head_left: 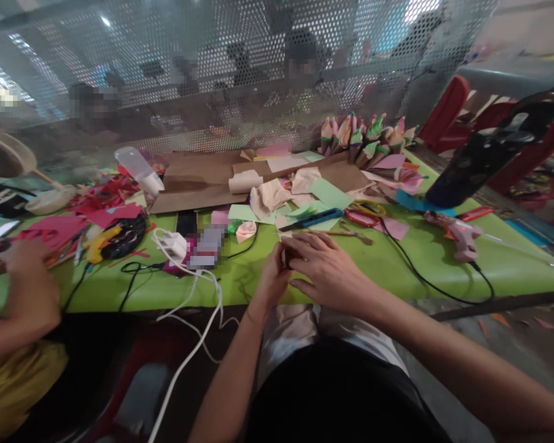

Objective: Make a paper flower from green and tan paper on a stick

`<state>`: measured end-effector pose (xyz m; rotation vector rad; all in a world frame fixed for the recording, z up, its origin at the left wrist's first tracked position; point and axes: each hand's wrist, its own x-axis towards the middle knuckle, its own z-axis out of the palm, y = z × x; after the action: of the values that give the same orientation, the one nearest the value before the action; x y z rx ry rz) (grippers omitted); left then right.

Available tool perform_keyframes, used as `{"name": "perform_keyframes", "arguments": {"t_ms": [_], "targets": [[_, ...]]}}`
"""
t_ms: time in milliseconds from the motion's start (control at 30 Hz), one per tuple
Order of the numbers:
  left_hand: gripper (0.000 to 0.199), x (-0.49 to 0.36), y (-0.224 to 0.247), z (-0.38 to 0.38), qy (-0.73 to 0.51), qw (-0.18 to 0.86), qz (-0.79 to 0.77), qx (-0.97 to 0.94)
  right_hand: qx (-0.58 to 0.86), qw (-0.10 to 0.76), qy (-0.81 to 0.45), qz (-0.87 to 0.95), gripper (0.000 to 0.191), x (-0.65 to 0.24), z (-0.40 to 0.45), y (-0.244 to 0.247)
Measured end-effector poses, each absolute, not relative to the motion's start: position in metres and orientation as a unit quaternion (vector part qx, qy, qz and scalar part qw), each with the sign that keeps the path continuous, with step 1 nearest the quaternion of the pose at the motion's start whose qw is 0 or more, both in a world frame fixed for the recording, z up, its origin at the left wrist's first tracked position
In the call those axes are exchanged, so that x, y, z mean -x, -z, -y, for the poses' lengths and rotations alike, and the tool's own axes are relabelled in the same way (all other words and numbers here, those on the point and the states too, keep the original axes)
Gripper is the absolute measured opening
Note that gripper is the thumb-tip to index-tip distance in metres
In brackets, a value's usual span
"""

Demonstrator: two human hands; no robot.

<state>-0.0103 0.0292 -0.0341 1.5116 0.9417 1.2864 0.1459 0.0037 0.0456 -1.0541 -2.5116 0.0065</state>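
My left hand and my right hand meet over the near edge of the green-covered table. The left fingers are closed around something small and dark that they mostly hide. Bent over the same spot, the right fingers press against it from the other side; what they pinch is hidden. Just beyond my fingertips lie a blue utility knife, a thin wooden stick and light green paper. A small pale pink paper flower rests to the left of them.
A pink glue gun with its black cord lies at right, by a dark bottle. Behind are scissors, brown paper and bundled paper flowers. White cables hang at left; another person's arm works there.
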Motion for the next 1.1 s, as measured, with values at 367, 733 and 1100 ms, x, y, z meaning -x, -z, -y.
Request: {"name": "perform_keyframes", "arguments": {"t_ms": [367,733,1100], "targets": [[0.026,0.009,0.036,-0.032,-0.545,0.444,-0.387,-0.597,0.370,0.225,0.000,0.902,0.023,-0.156,-0.007,-0.053],[0.034,0.011,0.034,-0.029,-0.529,0.453,-0.399,-0.597,0.398,0.241,0.026,0.885,0.021,-0.142,-0.001,-0.038],[0.033,0.010,0.033,-0.028,-0.539,0.472,-0.371,-0.591,0.394,0.259,0.014,0.881,0.023,-0.154,-0.005,-0.041]]}}
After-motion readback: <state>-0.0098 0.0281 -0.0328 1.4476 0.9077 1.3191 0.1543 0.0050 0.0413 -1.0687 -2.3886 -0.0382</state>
